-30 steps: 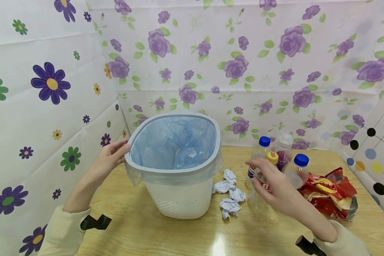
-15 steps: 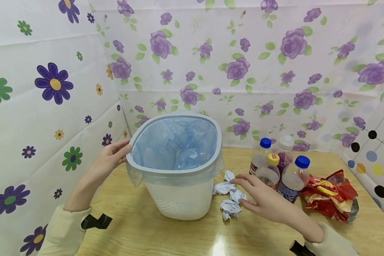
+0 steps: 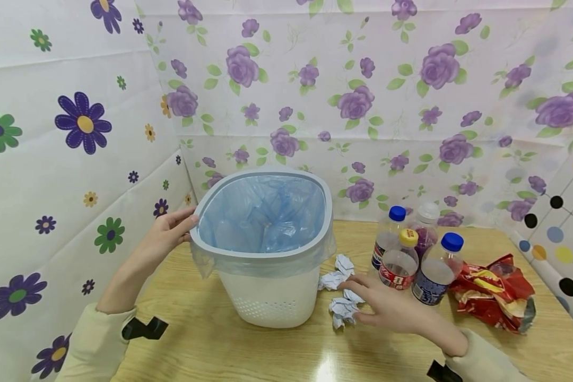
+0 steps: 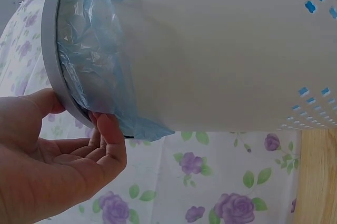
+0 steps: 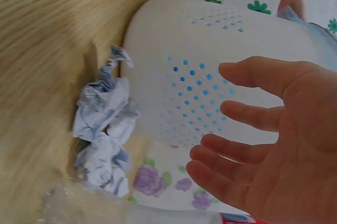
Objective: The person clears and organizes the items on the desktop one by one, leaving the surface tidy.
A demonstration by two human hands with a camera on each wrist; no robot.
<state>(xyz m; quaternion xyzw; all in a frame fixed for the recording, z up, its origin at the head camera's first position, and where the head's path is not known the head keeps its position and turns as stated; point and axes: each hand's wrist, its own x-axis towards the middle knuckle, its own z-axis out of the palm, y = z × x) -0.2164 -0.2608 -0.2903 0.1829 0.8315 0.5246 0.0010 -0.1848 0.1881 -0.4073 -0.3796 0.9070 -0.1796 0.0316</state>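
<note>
A white trash can (image 3: 272, 300) with a grey rim and a blue plastic liner (image 3: 262, 217) stands upright on the table. My left hand (image 3: 164, 233) pinches its rim at the left, thumb on top and fingers under the edge, as the left wrist view shows. Several crumpled papers (image 3: 342, 306) lie to the right of the can. Above them my right hand (image 3: 387, 305) hovers with fingers spread and nothing in its grasp; in the right wrist view the palm (image 5: 279, 150) faces the papers and the perforated can wall.
Several plastic bottles stand behind the right hand, including one with a yellow cap (image 3: 408, 237) and one with a blue cap (image 3: 452, 242). A crumpled red snack bag (image 3: 494, 292) lies at the far right of the wooden table (image 3: 277, 355). Flowered cloth (image 3: 305, 106) walls the back.
My right hand has moved left and down from in front of the bottles to over the crumpled papers. The left hand keeps its hold on the rim.
</note>
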